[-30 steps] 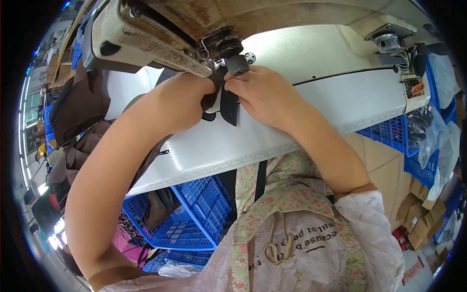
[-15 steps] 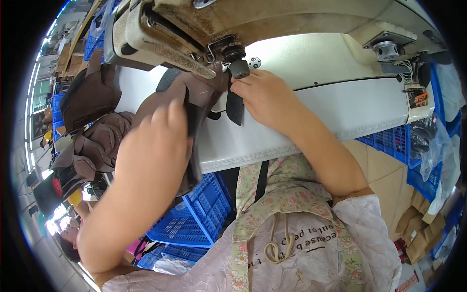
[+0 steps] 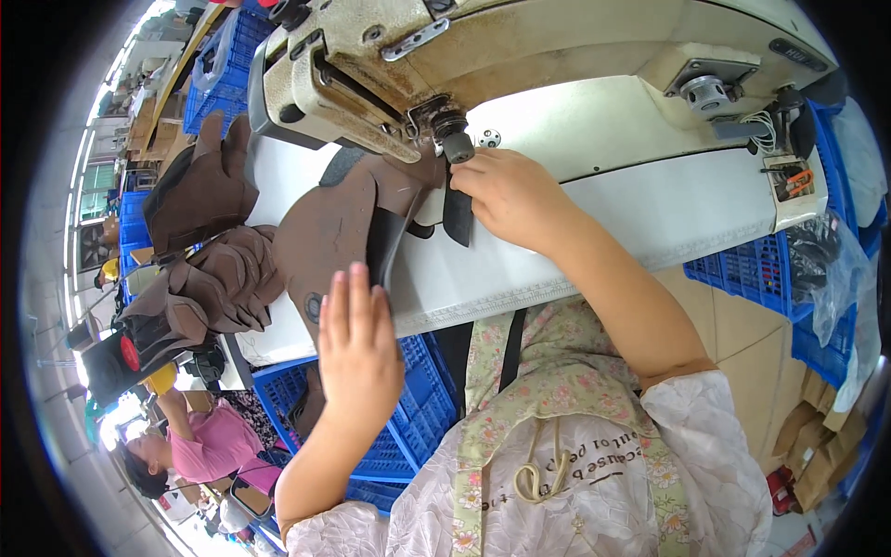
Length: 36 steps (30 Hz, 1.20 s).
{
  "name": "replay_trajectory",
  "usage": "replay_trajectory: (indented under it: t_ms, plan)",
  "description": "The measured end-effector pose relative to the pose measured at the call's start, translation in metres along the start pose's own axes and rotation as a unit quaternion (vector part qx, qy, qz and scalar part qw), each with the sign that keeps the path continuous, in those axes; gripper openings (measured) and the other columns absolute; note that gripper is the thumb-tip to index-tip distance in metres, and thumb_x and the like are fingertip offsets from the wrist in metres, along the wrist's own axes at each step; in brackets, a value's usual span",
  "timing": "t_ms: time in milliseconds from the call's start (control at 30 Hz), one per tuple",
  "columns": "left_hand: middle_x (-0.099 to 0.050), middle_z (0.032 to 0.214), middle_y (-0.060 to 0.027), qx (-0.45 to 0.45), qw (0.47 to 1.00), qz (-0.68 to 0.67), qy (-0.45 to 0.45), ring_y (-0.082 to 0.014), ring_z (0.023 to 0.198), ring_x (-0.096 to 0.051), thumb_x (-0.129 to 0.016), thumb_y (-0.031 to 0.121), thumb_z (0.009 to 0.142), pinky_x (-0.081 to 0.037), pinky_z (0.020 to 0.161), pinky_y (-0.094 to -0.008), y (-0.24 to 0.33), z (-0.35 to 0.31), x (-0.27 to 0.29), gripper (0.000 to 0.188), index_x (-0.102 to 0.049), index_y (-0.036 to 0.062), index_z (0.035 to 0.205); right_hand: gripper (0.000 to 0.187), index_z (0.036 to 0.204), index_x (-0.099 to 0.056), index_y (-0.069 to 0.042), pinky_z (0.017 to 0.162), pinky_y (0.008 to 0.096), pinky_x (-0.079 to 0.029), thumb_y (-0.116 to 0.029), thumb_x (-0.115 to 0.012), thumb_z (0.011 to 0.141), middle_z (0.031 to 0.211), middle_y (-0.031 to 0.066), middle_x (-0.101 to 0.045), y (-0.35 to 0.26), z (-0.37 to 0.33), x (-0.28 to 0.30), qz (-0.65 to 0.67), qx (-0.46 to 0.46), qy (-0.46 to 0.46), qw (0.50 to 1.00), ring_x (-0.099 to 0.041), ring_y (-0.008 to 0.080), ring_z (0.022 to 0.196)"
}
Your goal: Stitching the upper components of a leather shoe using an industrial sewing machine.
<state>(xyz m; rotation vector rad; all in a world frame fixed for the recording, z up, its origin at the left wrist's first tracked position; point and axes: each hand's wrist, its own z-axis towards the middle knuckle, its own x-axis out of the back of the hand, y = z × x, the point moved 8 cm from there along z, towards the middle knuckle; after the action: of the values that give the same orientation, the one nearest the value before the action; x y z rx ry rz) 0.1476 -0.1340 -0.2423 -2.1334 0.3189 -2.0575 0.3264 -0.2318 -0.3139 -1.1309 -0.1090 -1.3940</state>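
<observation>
A brown leather-like piece (image 3: 327,227), dark-lined along a folded edge, lies on the white sewing machine bed (image 3: 557,265). Its far end runs under the machine's needle area. My left hand (image 3: 360,357) is open, fingers stretched out together over the near end of the piece; whether the fingertips press on it I cannot tell. My right hand (image 3: 509,200) is beside the dark round knob (image 3: 457,144) at the needle, its fingers pinched at the top of a black strip (image 3: 457,218) that hangs over the bed. The tips of those fingers are partly hidden.
The sewing machine head (image 3: 353,84) arches over the work. On the left are stacked brown pieces (image 3: 213,288) and a larger brown bundle (image 3: 200,200). Blue crates (image 3: 422,390) stand below, with another crate (image 3: 742,274) at right. A person in pink (image 3: 218,446) sits at far left.
My left hand has let go of the brown piece's folded edge, moved nearer to me and opened flat. The piece now lies spread out. My right hand stays by the needle.
</observation>
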Motion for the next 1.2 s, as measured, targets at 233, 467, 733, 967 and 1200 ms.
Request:
replay_trajectory:
  t_ms: [233, 467, 733, 967, 1200]
  plan:
    - [-0.060, 0.133, -0.0210, 0.019, 0.995, -0.096, 0.024, -0.0406, 0.124, -0.055, -0.063, -0.004, 0.081, -0.045, 0.105, -0.0459, -0.057, 0.045, 0.050, 0.015, -0.063, -0.0061, 0.096, 0.010, 0.086, -0.066, -0.003, 0.085, 0.0424, -0.053, -0.006, -0.065, 0.077, 0.097, 0.0080, -0.066, -0.012, 0.003, 0.004, -0.002, 0.006, 0.041, 0.999, -0.065, 0.0277, 0.099]
    - [-0.062, 0.111, -0.0169, -0.016, 0.983, -0.180, -0.006, -0.0374, 0.109, -0.059, -0.059, 0.000, 0.089, -0.047, 0.095, -0.0407, -0.106, 0.096, 0.067, 0.009, -0.060, -0.0048, 0.096, 0.045, 0.131, -0.054, 0.004, 0.068, 0.0360, -0.055, -0.015, -0.067, 0.092, 0.124, 0.0193, -0.062, -0.041, -0.023, -0.036, 0.356, -0.360, -0.075, 0.859, -0.071, 0.0253, 0.088]
    - [-0.062, 0.102, -0.0166, -0.015, 0.969, -0.219, -0.114, -0.0357, 0.101, -0.061, -0.057, 0.005, 0.090, -0.047, 0.091, -0.0386, -0.123, 0.138, 0.065, 0.016, -0.063, -0.0071, 0.098, 0.068, 0.145, -0.024, 0.013, 0.095, 0.0366, -0.057, -0.018, -0.063, 0.099, 0.133, 0.0215, -0.047, -0.050, -0.028, -0.121, 0.743, -0.408, 0.032, 0.530, -0.063, 0.0279, 0.117]
    - [-0.060, 0.110, -0.0174, -0.072, 0.994, -0.027, -0.079, -0.0346, 0.112, -0.058, -0.057, 0.001, 0.087, -0.047, 0.095, -0.0397, -0.109, 0.134, 0.048, 0.018, -0.063, -0.0040, 0.104, 0.063, 0.141, -0.026, 0.014, 0.067, 0.0330, -0.062, -0.021, -0.060, 0.101, 0.128, 0.0324, -0.044, -0.057, -0.031, -0.095, 0.621, -0.463, -0.072, 0.628, -0.074, 0.0295, 0.085]
    - [-0.049, 0.148, -0.0141, -0.246, 0.955, 0.166, 0.009, -0.0298, 0.141, -0.043, -0.061, 0.020, 0.083, -0.028, 0.121, -0.0479, -0.030, 0.081, 0.010, 0.052, -0.059, 0.0032, 0.133, 0.051, 0.141, -0.027, 0.012, 0.053, 0.0358, -0.059, -0.012, -0.051, 0.103, 0.104, 0.0257, -0.058, -0.050, -0.040, -0.096, 0.579, -0.474, -0.038, 0.662, -0.073, 0.0300, 0.067]
